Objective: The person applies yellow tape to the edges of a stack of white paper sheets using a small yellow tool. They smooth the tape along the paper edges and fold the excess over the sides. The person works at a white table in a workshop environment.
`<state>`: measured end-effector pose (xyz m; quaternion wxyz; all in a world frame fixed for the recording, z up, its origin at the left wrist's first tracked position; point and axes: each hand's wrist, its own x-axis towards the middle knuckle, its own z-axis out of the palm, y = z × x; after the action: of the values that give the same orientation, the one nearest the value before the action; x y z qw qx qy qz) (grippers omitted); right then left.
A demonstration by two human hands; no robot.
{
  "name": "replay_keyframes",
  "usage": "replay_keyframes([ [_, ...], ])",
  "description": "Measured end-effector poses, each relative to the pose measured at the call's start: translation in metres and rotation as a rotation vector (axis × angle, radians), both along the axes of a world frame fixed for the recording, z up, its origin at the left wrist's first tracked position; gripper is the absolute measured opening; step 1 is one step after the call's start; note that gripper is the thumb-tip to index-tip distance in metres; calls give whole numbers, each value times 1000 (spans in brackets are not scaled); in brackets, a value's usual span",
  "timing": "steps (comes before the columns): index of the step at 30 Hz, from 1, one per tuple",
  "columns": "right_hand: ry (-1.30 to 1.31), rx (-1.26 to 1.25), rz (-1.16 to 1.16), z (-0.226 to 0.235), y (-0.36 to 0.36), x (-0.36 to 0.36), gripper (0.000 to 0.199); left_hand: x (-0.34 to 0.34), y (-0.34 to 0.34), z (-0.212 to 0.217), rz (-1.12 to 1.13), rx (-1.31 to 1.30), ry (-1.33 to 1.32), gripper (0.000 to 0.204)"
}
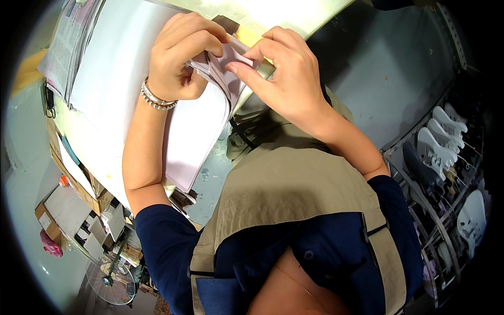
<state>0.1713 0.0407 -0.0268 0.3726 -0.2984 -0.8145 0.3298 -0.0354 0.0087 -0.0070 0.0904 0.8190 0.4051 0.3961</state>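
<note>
- My left hand (181,58) was curled nearly shut, thumb and fingers pinching the near corner of the sheets (197,126) on the table (294,16); a bead bracelet (155,100) sat on that wrist.
- The sheets lay in a pale stack at the table's edge, their top corner lifted and fanned between my hands; I judged the sorting barely begun, most of the stack still flat.
- My right hand (286,71) was half open, fingertips pressing the fanned corner; a rack (446,157) of white cutouts stood well apart.
</note>
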Motion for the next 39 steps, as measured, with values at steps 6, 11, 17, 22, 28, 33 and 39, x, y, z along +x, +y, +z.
replay_keyframes([
  [6,4,23,-28,-2,-3,3,21,-3,-4,6,39,-47,-8,34],
  [11,39,92,-63,-9,-3,4,23,-2,-10,8,103,-149,-7,51],
  [17,59,118,-60,-15,-7,6,25,0,-9,8,94,-138,46,56],
  [22,93,136,-44,-15,-10,4,25,-1,-10,5,109,-128,80,53],
  [28,86,139,-59,-17,-11,4,28,0,-10,5,116,-98,92,48],
  [33,91,124,-49,-17,-9,5,29,1,-10,5,127,-94,103,45],
  [39,94,111,-42,-17,-8,6,29,0,-6,7,61,-89,54,46],
])
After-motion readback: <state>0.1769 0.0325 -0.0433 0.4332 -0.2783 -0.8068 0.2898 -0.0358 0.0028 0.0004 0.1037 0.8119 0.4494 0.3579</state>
